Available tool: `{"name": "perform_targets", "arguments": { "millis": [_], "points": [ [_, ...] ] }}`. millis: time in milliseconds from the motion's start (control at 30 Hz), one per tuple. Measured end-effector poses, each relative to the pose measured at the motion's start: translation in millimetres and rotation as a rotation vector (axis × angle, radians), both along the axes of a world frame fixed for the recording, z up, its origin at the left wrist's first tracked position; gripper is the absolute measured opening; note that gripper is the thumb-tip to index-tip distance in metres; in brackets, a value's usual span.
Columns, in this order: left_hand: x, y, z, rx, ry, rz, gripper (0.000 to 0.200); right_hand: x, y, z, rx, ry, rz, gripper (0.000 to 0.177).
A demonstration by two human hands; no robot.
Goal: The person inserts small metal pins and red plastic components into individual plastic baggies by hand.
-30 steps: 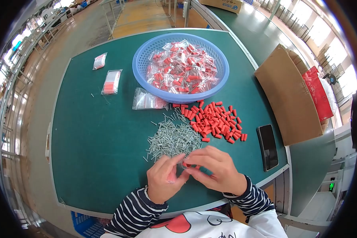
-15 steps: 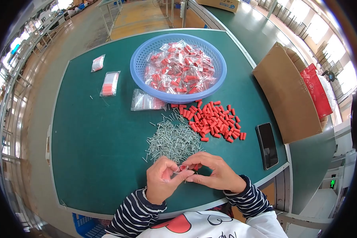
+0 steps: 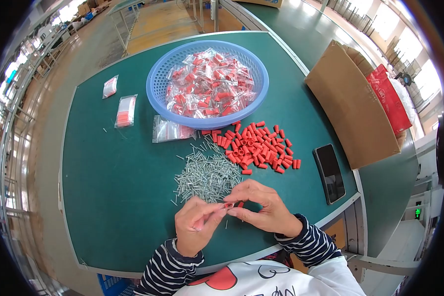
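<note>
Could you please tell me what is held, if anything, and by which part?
The left hand and right hand hold a clear bag near its open end; whether the right also grips a red cap is unclear.

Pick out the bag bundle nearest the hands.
The bundle at the basket's near rim; the middle one and the leftmost one lie farther back, apart from the basket.

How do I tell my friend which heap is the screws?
On the green table, find the big blue basket. Below it in the picture, the screws lie heaped beside some caps. The screws are on the left, thin and silvery; the caps are chunky and red.
</note>
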State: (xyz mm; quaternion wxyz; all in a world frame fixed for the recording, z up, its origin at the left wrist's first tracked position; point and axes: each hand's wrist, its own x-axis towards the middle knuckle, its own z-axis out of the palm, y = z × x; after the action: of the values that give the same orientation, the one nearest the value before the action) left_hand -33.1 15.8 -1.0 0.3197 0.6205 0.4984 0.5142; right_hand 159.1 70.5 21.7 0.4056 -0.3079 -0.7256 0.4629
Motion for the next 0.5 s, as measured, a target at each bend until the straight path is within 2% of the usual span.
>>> {"name": "perform_targets", "arguments": {
  "millis": [200,500],
  "points": [
    [2,2,3,-0.016,0.009,0.025,0.025,5,3,-5,0.065,-0.029,0.003,0.022],
    [1,1,4,-0.034,-0.061,0.033,0.021,20,10,8,-0.128,0.054,0.068,0.019]
  ]
}}
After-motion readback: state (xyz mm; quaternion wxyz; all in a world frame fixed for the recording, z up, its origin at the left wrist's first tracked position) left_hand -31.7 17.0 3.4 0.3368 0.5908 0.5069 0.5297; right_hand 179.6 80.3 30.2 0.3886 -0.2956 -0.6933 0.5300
